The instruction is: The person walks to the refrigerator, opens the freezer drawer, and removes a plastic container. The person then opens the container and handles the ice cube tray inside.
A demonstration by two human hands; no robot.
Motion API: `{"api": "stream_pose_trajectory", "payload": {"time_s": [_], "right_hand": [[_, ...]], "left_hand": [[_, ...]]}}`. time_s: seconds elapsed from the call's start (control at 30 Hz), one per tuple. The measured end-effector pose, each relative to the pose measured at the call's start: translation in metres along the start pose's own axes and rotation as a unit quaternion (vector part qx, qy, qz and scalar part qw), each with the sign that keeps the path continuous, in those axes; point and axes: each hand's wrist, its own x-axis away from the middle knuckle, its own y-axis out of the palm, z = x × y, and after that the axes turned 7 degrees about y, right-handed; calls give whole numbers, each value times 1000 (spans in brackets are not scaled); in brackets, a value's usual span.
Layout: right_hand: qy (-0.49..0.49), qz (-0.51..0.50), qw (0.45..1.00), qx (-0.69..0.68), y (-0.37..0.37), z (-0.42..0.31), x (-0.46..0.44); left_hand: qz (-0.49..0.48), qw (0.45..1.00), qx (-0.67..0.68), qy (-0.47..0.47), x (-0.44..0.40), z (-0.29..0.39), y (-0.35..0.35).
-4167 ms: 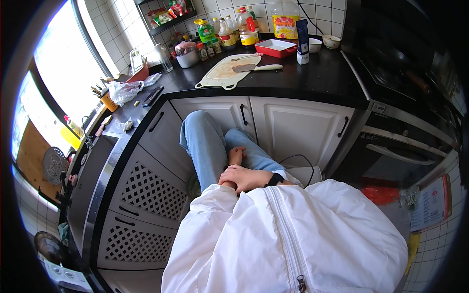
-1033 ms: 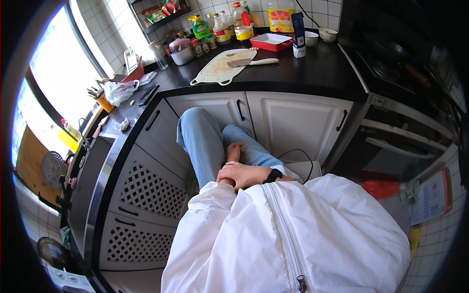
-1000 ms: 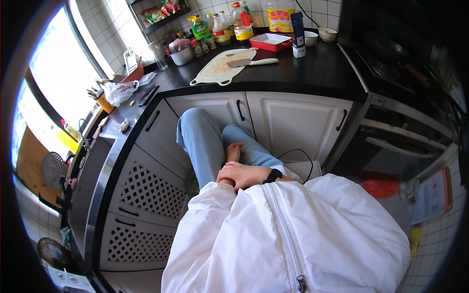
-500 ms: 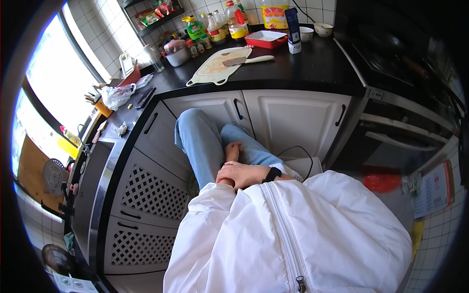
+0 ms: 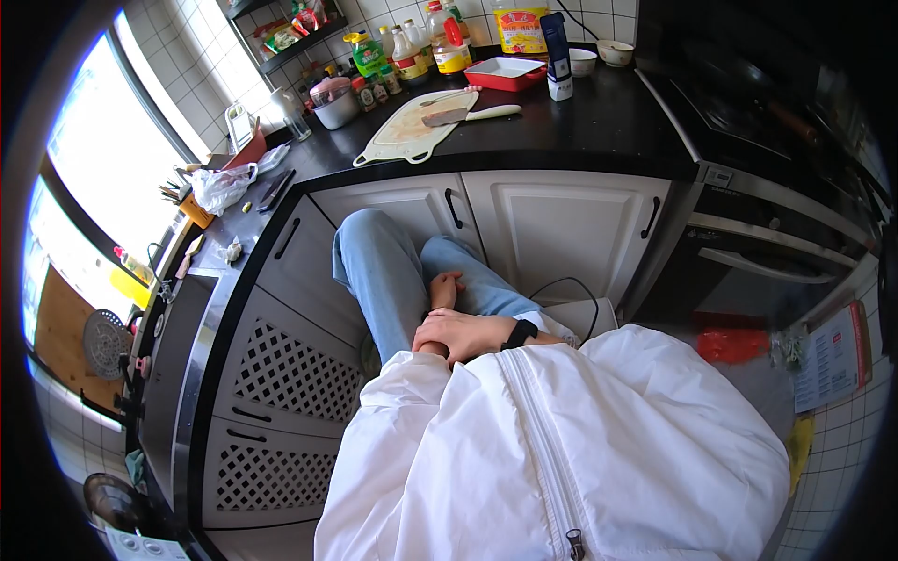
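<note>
As the right hand (image 5: pixel 463 334) closes around the left wrist (image 5: pixel 433 349), both hands lie at the lap.

Nearest to us is the white jacket (image 5: pixel 449 467), its zip running down the front. Beyond it, we find the right hand, a black band (image 5: pixel 520 334) at its wrist, lying across the left wrist and gripping it. We see the left hand (image 5: pixel 445 290) extending past this clasp, against the blue jeans (image 5: pixel 374 271); its fingers are bent and partly hidden, so we cannot tell whether it is open or closed. The clasped wrist thus lies over the lap, just above the jacket's upper folds.

Past the knees we note pale cabinet doors (image 5: pixel 566 234), with lattice panels (image 5: pixel 285 369) to the left and an oven (image 5: pixel 762 271) to the right. Above the doors runs a dark counter (image 5: pixel 580 136). On it we observe a pale cutting board (image 5: pixel 398 136), across which a knife (image 5: pixel 493 112) rests, its blade on the board and its handle reaching beyond the edge. To the board's left, we distinguish a lidded pot (image 5: pixel 337 110); farther left lies a crumpled plastic bag (image 5: pixel 220 187). Behind and to the right, we mark a red dish (image 5: pixel 505 79), an upright dark blue package (image 5: pixel 557 51) and two bowls (image 5: pixel 615 53). Farthest back, we see bottles (image 5: pixel 410 64) and a large jug (image 5: pixel 521 28) beside the tiled wall.
</note>
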Motion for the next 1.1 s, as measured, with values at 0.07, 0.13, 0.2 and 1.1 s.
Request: {"api": "stream_pose_trajectory", "payload": {"time_s": [0.07,0.13,0.2,1.1], "right_hand": [[-3,3,1000,0,-2,-2,2],[-6,4,1000,-2,-3,-3,1],[-11,5,1000,-4,-4,-4,1],[-13,5,1000,-5,-3,-2,-2]], "left_hand": [[0,1000,2,2,0,0,0],[0,1000,7,-4,0,0,0],[-1,1000,12,-8,-1,-2,0],[-3,1000,7,7,-4,-9,0]]}}
